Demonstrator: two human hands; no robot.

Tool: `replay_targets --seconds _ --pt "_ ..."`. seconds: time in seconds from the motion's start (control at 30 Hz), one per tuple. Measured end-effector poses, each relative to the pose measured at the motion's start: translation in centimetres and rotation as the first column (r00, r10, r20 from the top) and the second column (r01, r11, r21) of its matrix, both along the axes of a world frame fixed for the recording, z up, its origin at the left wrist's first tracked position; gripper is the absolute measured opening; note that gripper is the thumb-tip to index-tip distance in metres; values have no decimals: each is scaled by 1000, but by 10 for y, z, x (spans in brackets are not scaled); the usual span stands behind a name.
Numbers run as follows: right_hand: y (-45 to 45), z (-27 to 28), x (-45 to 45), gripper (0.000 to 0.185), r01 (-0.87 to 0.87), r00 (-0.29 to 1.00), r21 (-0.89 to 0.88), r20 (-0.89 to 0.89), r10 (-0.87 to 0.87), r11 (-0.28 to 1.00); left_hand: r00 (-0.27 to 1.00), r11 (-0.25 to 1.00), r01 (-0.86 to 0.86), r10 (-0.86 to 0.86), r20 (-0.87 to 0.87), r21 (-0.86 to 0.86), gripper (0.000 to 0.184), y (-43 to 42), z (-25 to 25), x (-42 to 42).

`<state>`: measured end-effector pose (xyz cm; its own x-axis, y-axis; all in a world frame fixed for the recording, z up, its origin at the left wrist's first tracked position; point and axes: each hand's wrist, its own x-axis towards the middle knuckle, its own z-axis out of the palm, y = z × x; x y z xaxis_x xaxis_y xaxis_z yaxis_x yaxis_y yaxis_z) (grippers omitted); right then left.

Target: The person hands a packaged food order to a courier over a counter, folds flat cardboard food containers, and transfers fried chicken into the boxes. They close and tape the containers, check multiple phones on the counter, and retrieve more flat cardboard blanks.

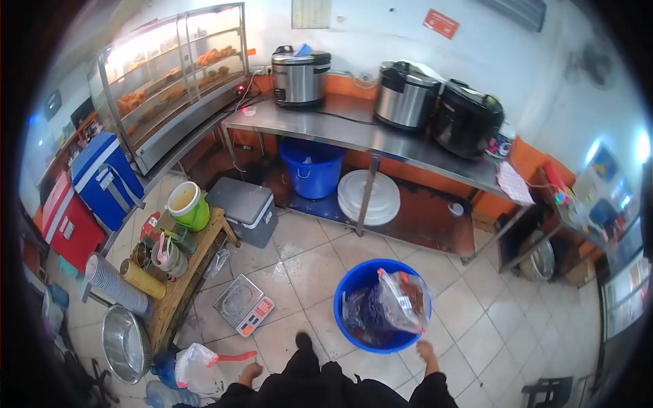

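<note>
A clear plastic bag with reddish-brown contents and a printed label leans over the right part of a round blue tub on the floor. My right hand is closed at the bag's lower corner, just outside the rim. More dark, plastic-wrapped contents lie inside the tub. Low at the left, my left hand hangs with curled fingers and nothing visible in them. Close above it, a red strip or handle sticks out beside a whitish plastic bag.
A digital scale sits on the tiled floor. To the left, a wooden bench carries a green bucket and stacked cups. Behind are a grey cooler and a steel table with rice cookers.
</note>
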<state>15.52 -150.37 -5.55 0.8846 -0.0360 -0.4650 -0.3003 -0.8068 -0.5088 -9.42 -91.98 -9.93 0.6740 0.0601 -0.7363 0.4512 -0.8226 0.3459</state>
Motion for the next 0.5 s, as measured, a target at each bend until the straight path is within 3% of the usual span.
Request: replay_targets --seconds 0.03,0.1,0.13,0.17,0.2,0.3,0.33,0.37,0.43,0.5 --pt "10 19 51 13 4 994 51 106 -9 999 990 989 -140 138 -29 -44 40 15 0 -9" --pt "41 69 134 21 -122 798 137 602 15 983 933 922 -357 361 -2 -148 40 41 0 -20" --pt "43 63 186 18 -70 836 -22 545 70 997 833 829 -528 548 81 -183 41 44 5 -23" --pt "67 102 210 19 -11 862 255 492 -120 967 837 833 -525 543 72 -176 41 55 4 -13" --pt "97 152 235 20 53 864 510 408 -296 858 919 914 -388 393 20 -115 40 71 -3 19" --pt "142 195 309 23 -54 855 508 469 -223 860 986 997 80 -81 -148 -8 40 91 -31 155" --pt "153 211 328 23 -58 852 493 478 -215 868 992 999 53 -52 -111 11 40 94 -29 185" --pt "168 227 344 23 -125 862 437 493 -121 891 991 992 -125 126 -37 29 40 94 -19 222" --pt "192 258 380 24 -191 856 383 515 -37 904 899 911 -411 409 155 -20 42 64 85 311" --pt "205 287 420 24 -297 753 379 657 -29 877 892 931 -347 364 269 -109 39 70 84 381"
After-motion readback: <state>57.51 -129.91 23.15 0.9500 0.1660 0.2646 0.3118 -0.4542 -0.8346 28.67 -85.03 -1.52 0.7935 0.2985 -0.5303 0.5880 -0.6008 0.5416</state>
